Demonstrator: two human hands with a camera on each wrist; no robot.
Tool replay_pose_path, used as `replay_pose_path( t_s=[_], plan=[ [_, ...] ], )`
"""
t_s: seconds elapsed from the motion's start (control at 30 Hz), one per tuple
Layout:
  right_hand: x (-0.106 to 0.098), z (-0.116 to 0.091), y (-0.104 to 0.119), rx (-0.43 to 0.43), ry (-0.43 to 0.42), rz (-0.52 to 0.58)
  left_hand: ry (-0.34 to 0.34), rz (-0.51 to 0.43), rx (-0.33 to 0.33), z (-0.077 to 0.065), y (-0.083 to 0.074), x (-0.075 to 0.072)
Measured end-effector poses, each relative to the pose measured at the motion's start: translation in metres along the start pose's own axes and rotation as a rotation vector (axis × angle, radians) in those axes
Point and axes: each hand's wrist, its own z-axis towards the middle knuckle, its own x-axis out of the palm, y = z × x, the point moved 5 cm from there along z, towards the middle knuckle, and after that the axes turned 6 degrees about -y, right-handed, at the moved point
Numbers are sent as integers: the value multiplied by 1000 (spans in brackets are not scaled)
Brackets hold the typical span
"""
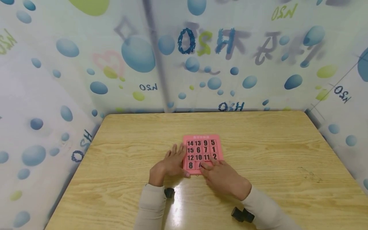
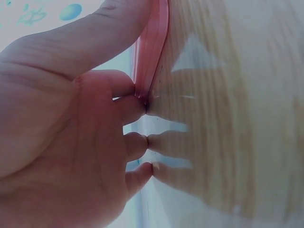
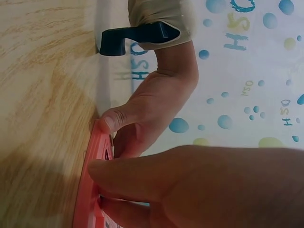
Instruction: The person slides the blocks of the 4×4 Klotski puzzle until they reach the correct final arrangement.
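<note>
A pink number slide puzzle (image 1: 202,150) lies flat on the wooden table, its black-numbered tiles facing up. My left hand (image 1: 172,162) holds its left side, the thumb at the near left corner and the fingers along the edge. In the left wrist view the fingertips of the left hand (image 2: 90,128) come down at the tabletop beside the pink frame (image 2: 154,42). My right hand (image 1: 222,177) reaches over the near right part, fingertips on the tiles by the 4 and the 2. It covers the lower right tiles. The right wrist view shows its extended thumb (image 3: 133,175) over the frame's near side.
The light wooden table (image 1: 273,147) stretches out on both sides of the puzzle. Behind it hangs a white curtain (image 1: 178,70) with blue and green bubble prints. Dark wrist-worn devices sit below both hands, one of them a black mount (image 1: 242,214) by the right sleeve.
</note>
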Motion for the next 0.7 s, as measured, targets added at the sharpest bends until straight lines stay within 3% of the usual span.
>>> replay_pose_path(
  t_s=[0.2,0.37,0.5,0.7],
  plan=[
    [-2,0,-6,64,70,76,-9,12,17,2,-1,-3],
    [-5,-1,-11,83,81,114,-10,10,20,3,-2,-2],
    [-6,-4,-15,89,88,117,-8,8,40,4,-3,0],
    [-3,-3,-15,98,104,107,-10,-7,9,1,0,1]
  ],
)
